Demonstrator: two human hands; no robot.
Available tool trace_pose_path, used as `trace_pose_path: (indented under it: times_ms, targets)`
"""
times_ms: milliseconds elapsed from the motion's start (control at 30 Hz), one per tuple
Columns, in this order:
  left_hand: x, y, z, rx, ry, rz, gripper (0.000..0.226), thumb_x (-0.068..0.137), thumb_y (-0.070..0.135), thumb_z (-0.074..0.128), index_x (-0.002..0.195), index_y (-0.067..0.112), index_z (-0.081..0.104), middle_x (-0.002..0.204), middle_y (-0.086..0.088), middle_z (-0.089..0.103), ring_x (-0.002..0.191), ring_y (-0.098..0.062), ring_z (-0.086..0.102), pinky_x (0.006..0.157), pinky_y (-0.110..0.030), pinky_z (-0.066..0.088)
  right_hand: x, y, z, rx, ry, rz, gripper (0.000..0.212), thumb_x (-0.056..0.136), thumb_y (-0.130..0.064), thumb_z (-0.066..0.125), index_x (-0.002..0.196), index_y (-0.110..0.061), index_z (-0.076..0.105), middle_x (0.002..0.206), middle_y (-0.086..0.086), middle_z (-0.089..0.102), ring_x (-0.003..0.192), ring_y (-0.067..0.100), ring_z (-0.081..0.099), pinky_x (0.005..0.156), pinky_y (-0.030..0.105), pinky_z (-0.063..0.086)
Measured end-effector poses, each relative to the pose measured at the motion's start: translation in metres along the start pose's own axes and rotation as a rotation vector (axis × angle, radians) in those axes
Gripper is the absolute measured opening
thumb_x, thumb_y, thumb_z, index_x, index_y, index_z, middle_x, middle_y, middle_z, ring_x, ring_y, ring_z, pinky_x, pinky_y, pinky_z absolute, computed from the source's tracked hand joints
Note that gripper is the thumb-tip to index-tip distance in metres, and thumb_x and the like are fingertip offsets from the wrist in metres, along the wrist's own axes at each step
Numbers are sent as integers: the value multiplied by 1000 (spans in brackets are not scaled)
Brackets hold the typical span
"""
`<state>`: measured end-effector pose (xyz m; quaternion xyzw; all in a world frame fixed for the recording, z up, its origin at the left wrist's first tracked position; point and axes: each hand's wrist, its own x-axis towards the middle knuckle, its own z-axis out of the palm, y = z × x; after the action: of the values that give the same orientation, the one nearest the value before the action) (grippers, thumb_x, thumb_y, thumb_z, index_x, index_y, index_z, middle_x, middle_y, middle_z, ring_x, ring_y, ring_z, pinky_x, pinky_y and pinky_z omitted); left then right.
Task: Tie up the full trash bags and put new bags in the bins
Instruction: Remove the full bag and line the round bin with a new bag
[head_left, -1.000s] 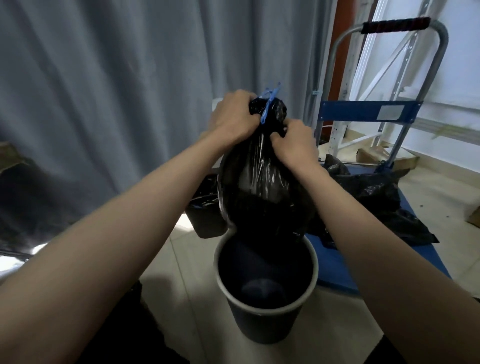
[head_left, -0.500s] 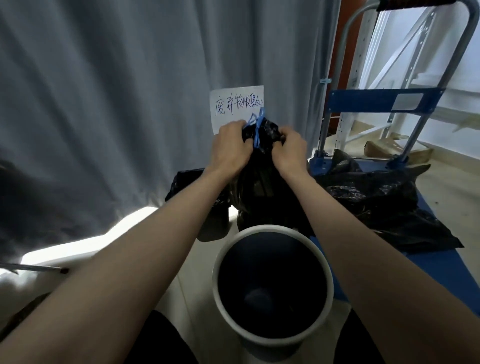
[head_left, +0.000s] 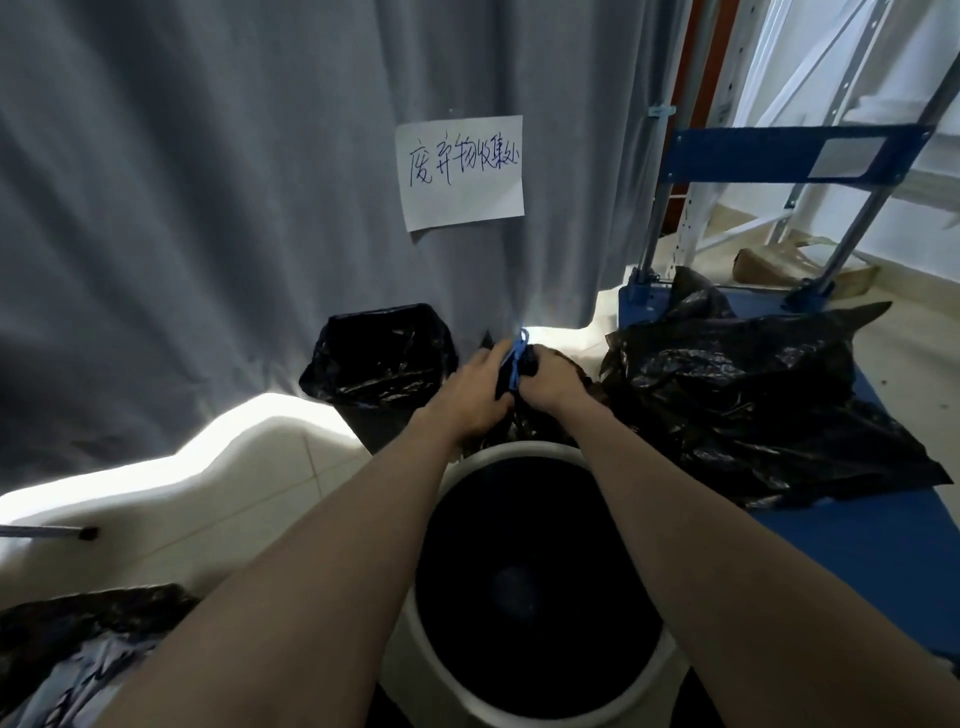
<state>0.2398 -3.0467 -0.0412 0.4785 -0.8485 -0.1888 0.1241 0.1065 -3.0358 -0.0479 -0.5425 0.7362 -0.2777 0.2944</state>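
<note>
A full black trash bag sits low on the floor just behind a round white-rimmed bin, which has no bag in it. My left hand and my right hand both grip the bag's gathered neck, where a blue tie sticks up between them. Most of the bag is hidden behind my hands and the bin's rim. A second bin lined with a black bag stands further back on the left, against the curtain.
A grey curtain with a handwritten paper sign hangs behind. On the right, a blue platform trolley carries a heap of loose black bags. More black plastic lies at the lower left.
Both hands have lowered the tied bag from above the round bin to the floor behind it. The view tilted, bringing the paper sign into sight.
</note>
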Motion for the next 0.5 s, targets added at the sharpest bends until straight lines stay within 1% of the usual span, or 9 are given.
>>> trace_pose_path:
  times_ms: [67,100,167,233,267,300,333,400,500]
  targets:
    - [0,-8,10,66,-85,13,69,94,30,53,154,25,19,154,-8,31,136,-29,40,110,-40,36,4,9,9,-78,-110,-5,55,86,-21,54,140,-15,43,147,18,41,135,35,39,112,46,33]
    - [0,-12,15,136,-146,7,66,97,33,49,155,24,19,158,-6,24,142,-27,31,115,-38,30,5,15,12,-151,-159,17,61,90,-24,51,147,-18,34,156,16,27,142,36,28,116,49,24]
    - [1,-18,22,281,-267,-25,60,101,35,39,155,21,19,162,-6,16,148,-25,18,120,-37,18,2,28,18,-289,-246,87,67,96,-33,45,155,-26,15,163,10,0,148,37,9,121,49,10]
    - [2,-20,25,394,-348,-90,54,102,33,33,153,18,26,161,-6,17,148,-25,17,119,-42,19,-1,36,19,-326,-336,106,67,99,-33,42,156,-25,10,163,11,-10,149,38,5,121,45,8]
    - [2,-20,24,428,-371,-142,52,101,32,32,151,18,32,160,-6,21,146,-26,21,117,-43,23,-3,35,17,-314,-394,90,64,100,-31,42,156,-21,12,163,13,-9,149,37,5,121,42,7]
    - [1,-20,22,440,-381,-199,50,100,33,33,148,17,37,158,-7,28,143,-26,28,115,-44,28,-7,31,14,-292,-446,65,59,102,-28,40,155,-16,18,163,14,-2,149,36,6,121,37,5]
    - [0,-21,19,430,-379,-252,49,100,34,34,145,17,42,154,-8,35,139,-27,36,112,-43,33,-9,25,10,-272,-468,33,53,103,-25,39,153,-12,27,162,14,9,148,34,11,118,32,5]
    - [-5,-20,12,381,-332,-312,48,97,39,39,139,18,50,143,-11,48,128,-29,49,105,-42,41,-14,13,2,-192,-383,-12,45,101,-23,43,145,-12,44,156,11,33,143,30,28,114,27,17]
    - [-13,-9,0,357,-125,-309,52,92,46,49,135,17,51,135,-11,52,121,-32,53,99,-43,44,-24,6,-14,-70,-154,-56,34,95,-18,50,125,-16,66,137,6,58,130,25,49,109,25,31]
